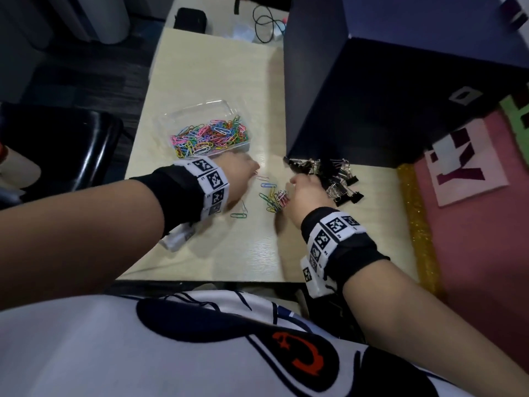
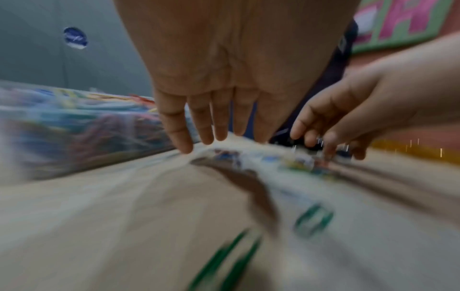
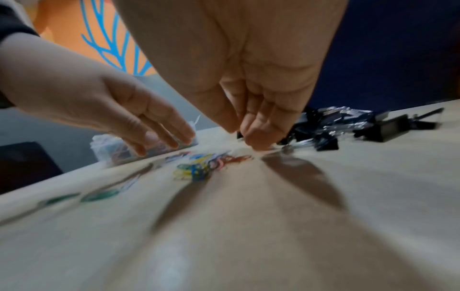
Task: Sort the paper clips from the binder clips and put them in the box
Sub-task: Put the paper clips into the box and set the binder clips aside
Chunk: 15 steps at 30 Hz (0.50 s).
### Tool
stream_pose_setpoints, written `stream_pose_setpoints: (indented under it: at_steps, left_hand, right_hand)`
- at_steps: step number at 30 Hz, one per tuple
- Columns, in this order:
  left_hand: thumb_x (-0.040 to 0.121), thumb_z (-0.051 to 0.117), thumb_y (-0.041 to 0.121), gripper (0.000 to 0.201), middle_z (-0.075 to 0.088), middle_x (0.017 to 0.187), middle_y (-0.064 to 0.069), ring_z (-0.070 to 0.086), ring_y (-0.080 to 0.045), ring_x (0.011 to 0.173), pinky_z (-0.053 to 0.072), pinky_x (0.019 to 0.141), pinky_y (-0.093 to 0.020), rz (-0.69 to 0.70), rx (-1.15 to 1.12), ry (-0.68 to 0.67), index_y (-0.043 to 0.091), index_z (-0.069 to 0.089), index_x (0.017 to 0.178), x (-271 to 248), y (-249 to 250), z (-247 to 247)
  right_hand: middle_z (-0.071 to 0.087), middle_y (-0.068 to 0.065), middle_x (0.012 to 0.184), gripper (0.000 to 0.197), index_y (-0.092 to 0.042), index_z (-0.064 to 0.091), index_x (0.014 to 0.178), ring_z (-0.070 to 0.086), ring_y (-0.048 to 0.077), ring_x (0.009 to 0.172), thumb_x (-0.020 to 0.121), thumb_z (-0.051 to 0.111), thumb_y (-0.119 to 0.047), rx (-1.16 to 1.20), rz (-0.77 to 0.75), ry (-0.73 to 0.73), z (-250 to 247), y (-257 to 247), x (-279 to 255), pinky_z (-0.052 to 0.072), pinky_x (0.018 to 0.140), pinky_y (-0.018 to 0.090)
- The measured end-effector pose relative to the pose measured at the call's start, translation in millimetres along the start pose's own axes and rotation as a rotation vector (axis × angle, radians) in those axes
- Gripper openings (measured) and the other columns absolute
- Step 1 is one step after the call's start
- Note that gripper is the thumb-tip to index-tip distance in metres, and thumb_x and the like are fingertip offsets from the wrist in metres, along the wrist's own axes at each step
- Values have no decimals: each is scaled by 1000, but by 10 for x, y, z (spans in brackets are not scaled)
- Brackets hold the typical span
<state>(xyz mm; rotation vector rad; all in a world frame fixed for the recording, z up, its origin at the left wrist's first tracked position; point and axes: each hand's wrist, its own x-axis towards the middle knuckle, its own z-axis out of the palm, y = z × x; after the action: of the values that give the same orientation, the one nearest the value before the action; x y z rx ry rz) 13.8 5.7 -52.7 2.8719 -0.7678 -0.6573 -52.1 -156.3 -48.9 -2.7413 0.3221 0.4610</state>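
A clear plastic box (image 1: 229,106) full of coloured paper clips stands at the left of the pale table (image 1: 229,253). Black binder clips (image 1: 337,179) lie heaped at the right. Between them are several loose paper clips (image 1: 272,196), and a green one (image 1: 238,215) lies apart, nearer me. My left hand (image 1: 249,173) hovers just in front of the box, fingers (image 2: 199,128) straight and empty. My right hand (image 1: 303,187) points down at the near edge of the binder clip heap, its fingertips (image 3: 257,140) bunched on the table. Whether they pinch anything is hidden.
A tall dark blue partition (image 1: 372,96) rises right behind the binder clips. A gold glitter strip (image 1: 418,224) and pink lettered mat (image 1: 472,167) border the table's right side. A black chair (image 1: 71,144) is on the left. The table's front edge (image 1: 200,279) is close to my body.
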Motion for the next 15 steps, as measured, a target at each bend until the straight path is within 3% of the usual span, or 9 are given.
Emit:
stream_pose_setpoints:
  at_steps: [3, 5, 8, 12, 15]
  left_hand:
    - [88, 56, 19, 50, 44, 143, -1, 46, -26, 126, 36, 109, -37, 86, 97, -7, 21, 47, 137, -124, -136, 117]
    - [93, 43, 21, 40, 49, 139, -2, 49, -27, 121, 37, 107, -37, 148, 67, 7, 19, 53, 132, -233, -153, 155]
    - [90, 45, 16, 39, 52, 134, -4, 51, -28, 118, 39, 103, -34, 159, 20, -22, 18, 56, 128, -380, -163, 179]
    - [86, 57, 16, 46, 51, 128, -5, 53, -26, 117, 44, 98, -35, -21, -41, -13, 19, 50, 131, -531, -291, 148]
    - [81, 67, 29, 46, 53, 113, -9, 58, -30, 102, 52, 81, -38, -183, 54, -109, 15, 47, 120, -638, -352, 155]
  right_hand:
    - [36, 14, 132, 40, -6, 44, 128, 53, 32, 115, 88, 50, -2, -48, -28, -68, 114, -136, -64, 43, 94, 35]
    - [36, 12, 130, 43, -8, 44, 130, 52, 32, 116, 88, 45, 1, -44, -93, -138, 157, -245, -96, 41, 96, 35]
    - [38, 10, 132, 46, -15, 48, 130, 52, 31, 118, 87, 41, 1, -40, -181, -232, 166, -400, -86, 39, 100, 34]
    - [41, 9, 130, 42, -18, 52, 127, 52, 28, 117, 89, 47, -2, 20, -161, -125, 69, -451, 86, 40, 99, 33]
    - [36, 13, 135, 48, -11, 47, 132, 44, 32, 124, 87, 41, 4, -35, -132, -97, 29, -427, 181, 37, 103, 34]
